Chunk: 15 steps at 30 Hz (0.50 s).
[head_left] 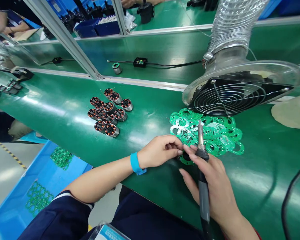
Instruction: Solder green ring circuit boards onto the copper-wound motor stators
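Note:
In my right hand [218,186] is a soldering iron [204,196], held between the fingers with its metal tip pointing up and away from me. The thumb of this hand is apart from its fingers. My left hand [162,151], with a blue band at the wrist, pinches at the near edge of a green ring-shaped circuit board [186,161]. Fingers of both hands meet there and partly hide that board. Just beyond lies a loose heap of similar ring boards [215,131]. Left of the hands, several motor stators [109,118] with copper windings stand upright in a cluster.
A clear fume-extraction hood [242,90] with a wire grille hangs low over the heap. One stator [117,68] stands behind the metal rail. A blue bin [42,166] with green boards sits lower left. A black cable [287,200] curves at right. Other people's arms show upper left.

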Each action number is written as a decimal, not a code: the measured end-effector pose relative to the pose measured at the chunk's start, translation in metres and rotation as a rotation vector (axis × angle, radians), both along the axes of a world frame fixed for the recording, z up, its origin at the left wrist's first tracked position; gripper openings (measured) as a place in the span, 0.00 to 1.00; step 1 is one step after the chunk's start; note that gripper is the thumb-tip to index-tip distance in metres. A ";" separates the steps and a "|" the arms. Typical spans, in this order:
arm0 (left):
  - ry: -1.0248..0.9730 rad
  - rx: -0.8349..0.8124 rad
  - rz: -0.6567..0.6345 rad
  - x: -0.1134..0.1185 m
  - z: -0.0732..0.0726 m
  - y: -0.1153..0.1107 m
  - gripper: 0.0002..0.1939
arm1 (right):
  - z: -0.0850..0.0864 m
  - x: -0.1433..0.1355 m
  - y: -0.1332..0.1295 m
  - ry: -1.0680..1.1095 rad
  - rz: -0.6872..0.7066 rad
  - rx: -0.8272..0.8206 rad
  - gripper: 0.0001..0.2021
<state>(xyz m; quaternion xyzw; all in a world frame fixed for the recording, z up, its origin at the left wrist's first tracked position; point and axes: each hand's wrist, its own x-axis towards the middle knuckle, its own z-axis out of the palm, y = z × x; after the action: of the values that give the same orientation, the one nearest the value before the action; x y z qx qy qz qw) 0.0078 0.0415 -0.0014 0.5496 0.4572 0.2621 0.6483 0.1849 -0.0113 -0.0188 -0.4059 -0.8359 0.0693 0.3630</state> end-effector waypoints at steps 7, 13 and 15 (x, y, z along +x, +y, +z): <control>0.016 -0.061 -0.017 0.002 0.005 0.004 0.08 | 0.003 0.002 -0.002 -0.061 -0.063 0.018 0.17; -0.081 -0.120 0.033 -0.003 -0.001 -0.001 0.07 | 0.002 0.005 -0.006 0.123 -0.067 -0.081 0.19; -0.077 -0.120 0.035 -0.003 -0.002 -0.002 0.07 | 0.001 0.007 -0.011 0.274 -0.123 -0.114 0.21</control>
<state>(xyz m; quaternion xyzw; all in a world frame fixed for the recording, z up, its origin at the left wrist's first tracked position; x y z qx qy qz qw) 0.0048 0.0390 -0.0038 0.4912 0.4563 0.2664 0.6924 0.1916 -0.0222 -0.0176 -0.4630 -0.7470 0.1491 0.4533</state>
